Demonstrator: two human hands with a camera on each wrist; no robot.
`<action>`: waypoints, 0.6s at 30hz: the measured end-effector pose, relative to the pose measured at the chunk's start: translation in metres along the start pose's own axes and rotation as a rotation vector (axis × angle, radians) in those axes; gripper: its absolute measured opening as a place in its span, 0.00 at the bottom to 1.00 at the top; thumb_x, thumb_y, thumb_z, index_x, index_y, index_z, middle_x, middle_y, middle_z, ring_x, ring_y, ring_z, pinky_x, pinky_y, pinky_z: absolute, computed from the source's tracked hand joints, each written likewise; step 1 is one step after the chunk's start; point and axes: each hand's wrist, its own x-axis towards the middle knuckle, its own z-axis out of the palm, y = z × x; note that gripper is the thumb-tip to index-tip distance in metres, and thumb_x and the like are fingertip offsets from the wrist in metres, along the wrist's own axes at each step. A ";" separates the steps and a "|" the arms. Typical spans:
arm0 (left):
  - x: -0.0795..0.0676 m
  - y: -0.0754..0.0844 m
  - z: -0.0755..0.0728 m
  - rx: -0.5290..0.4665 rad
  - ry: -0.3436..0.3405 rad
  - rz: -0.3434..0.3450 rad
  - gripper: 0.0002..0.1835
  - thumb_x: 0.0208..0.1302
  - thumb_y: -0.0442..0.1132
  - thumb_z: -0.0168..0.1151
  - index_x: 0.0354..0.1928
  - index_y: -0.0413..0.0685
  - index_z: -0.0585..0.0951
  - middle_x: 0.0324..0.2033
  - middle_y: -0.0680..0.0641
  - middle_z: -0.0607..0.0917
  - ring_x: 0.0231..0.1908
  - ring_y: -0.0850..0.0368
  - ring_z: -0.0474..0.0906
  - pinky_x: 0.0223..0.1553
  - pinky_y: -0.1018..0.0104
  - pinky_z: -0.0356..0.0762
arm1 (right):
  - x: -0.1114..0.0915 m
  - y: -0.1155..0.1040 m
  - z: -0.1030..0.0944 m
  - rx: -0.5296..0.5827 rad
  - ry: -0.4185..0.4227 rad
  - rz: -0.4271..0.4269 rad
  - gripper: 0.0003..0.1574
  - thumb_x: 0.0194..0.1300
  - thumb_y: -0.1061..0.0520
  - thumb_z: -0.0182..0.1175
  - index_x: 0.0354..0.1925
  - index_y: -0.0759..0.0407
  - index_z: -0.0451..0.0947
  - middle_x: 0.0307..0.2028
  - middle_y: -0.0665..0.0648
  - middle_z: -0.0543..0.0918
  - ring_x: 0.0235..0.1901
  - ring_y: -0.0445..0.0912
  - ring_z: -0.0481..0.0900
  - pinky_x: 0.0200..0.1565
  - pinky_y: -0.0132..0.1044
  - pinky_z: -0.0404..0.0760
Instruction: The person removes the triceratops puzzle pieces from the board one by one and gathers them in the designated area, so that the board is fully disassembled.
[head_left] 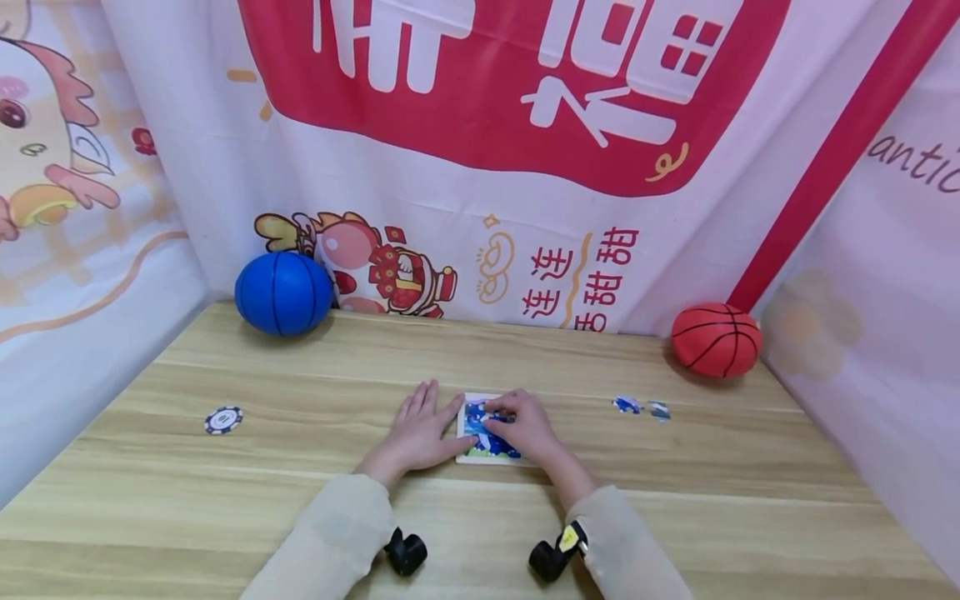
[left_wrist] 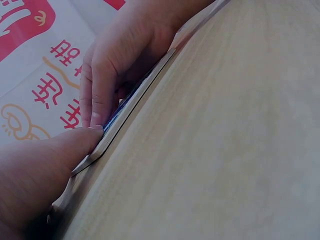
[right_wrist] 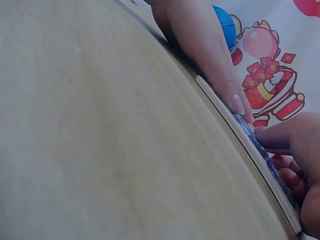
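Note:
A small jigsaw puzzle with a blue picture and a pale frame lies flat on the table in the head view. My left hand rests at its left side, fingers straight, its thumb reaching over the frame onto the picture. From the right, my right hand bends its thumb and forefinger down onto the picture, pinching a puzzle piece there, largely hidden by the fingers. In the right wrist view the left thumb presses near the puzzle's edge. Two loose puzzle pieces lie to the right.
A round poker chip lies on the wooden table at the left. Along the back stand a blue ball and a red ball. Printed cloth hangs behind the table and at both sides.

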 end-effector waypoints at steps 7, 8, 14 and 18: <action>-0.001 0.000 0.000 0.003 -0.002 -0.002 0.40 0.52 0.67 0.45 0.64 0.57 0.55 0.63 0.36 0.42 0.62 0.44 0.32 0.58 0.50 0.32 | 0.002 -0.007 0.004 -0.063 0.009 0.060 0.07 0.50 0.57 0.63 0.32 0.57 0.79 0.30 0.51 0.74 0.34 0.46 0.69 0.41 0.42 0.65; -0.002 0.000 0.000 0.001 -0.003 -0.001 0.40 0.52 0.67 0.45 0.64 0.57 0.55 0.63 0.36 0.42 0.62 0.44 0.32 0.58 0.50 0.32 | 0.003 -0.008 0.005 -0.076 0.006 0.078 0.07 0.50 0.57 0.63 0.31 0.56 0.79 0.30 0.51 0.73 0.34 0.45 0.69 0.42 0.43 0.64; -0.001 -0.001 -0.001 -0.008 -0.007 0.003 0.40 0.52 0.67 0.45 0.64 0.56 0.56 0.63 0.36 0.42 0.62 0.43 0.32 0.58 0.49 0.32 | 0.004 -0.011 0.008 -0.107 0.001 0.152 0.05 0.51 0.55 0.62 0.30 0.53 0.77 0.30 0.49 0.71 0.36 0.46 0.66 0.44 0.46 0.59; 0.000 -0.001 0.000 -0.006 -0.010 0.003 0.39 0.52 0.67 0.45 0.64 0.57 0.56 0.63 0.36 0.42 0.62 0.44 0.32 0.58 0.49 0.32 | 0.005 -0.011 0.009 -0.112 0.011 0.151 0.05 0.51 0.55 0.62 0.29 0.53 0.77 0.29 0.48 0.71 0.36 0.46 0.66 0.43 0.46 0.58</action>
